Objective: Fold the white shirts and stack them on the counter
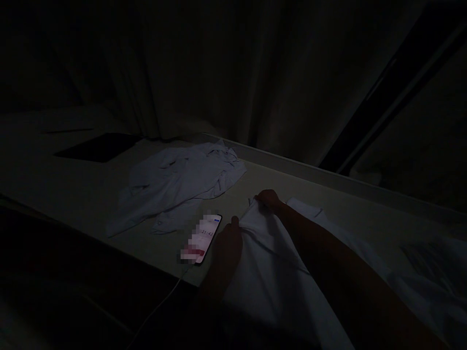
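A white garment [270,272] is stretched between my two hands, and its lower part hangs over the table's near edge toward me. My left hand [229,243] is closed on its left edge, thumb on top. Farther back, my right hand [269,199] pinches the cloth near its far corner. Just left of my left hand lies a lit phone [204,240] with a white cable [164,299] running off the near edge. Dim light hides the garment's exact kind and most finger detail.
A crumpled white shirt [182,177] lies left of the phone on the pale table [73,182]. Behind it is a dark flat object [100,147]. More white cloth [419,291] lies at the right. A raised ledge [292,167] and dark curtains [204,63] bound the back.
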{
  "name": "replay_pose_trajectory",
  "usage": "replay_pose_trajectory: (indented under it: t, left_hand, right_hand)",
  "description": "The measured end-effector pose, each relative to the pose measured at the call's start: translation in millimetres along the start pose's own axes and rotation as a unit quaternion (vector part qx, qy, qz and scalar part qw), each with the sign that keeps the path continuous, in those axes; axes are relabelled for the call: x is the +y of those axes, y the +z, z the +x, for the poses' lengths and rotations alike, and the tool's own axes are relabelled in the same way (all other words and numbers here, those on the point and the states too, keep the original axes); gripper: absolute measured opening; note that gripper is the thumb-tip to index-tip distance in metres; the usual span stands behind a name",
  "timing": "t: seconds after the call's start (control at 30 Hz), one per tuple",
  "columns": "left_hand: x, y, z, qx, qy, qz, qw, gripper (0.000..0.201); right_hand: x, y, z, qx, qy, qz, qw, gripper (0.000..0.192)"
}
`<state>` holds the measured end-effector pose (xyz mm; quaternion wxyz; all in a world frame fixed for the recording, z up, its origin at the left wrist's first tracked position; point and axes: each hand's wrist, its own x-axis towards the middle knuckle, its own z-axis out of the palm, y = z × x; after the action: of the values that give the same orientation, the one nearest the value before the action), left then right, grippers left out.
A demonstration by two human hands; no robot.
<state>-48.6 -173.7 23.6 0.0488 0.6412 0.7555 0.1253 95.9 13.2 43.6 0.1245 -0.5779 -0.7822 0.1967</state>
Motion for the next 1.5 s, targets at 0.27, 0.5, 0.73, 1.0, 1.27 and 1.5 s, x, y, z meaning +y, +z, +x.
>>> replay_pose_trajectory:
  t: [0.27, 0.5, 0.73, 1.0, 1.27, 1.5]
  left_hand:
    - [-1, -0.9, -1, 0.022, 0.000, -0.068, 0.997, 0.014]
    - [-5, -1.0, -1, 0.026, -0.016, -0.013, 0.999, 0.010]
    - [-9, -4.1, 0, -0.035, -0.050, -0.009, 0.998, 0.018]
    - [-1, -0.8, -2, -0.056, -0.022, -0.041, 0.997, 0.022]
    - [28, 18.3, 9, -0.055, -0.029, -0.154, 0.986, 0.013]
    - [50, 19.3, 7, 0.029, 0.020, -0.042, 0.998, 0.012]
  right_hand:
    - [6, 8, -5, 0.071, 0.060, 0.074, 0.993, 0.033]
    - [11, -3, -8, 0.113, 0.043, 0.107, 0.987, 0.033]
    - [92, -47, -111, 0.162, 0.052, 0.039, 0.985, 0.037]
    - [222, -25, -245, 0.121, 0.098, -0.224, 0.962, 0.058]
    - [264, -58, -222, 0.098, 0.053, -0.296, 0.949, 0.052]
    - [236, -88, -198, 0.102, 0.030, -0.270, 0.957, 0.054]
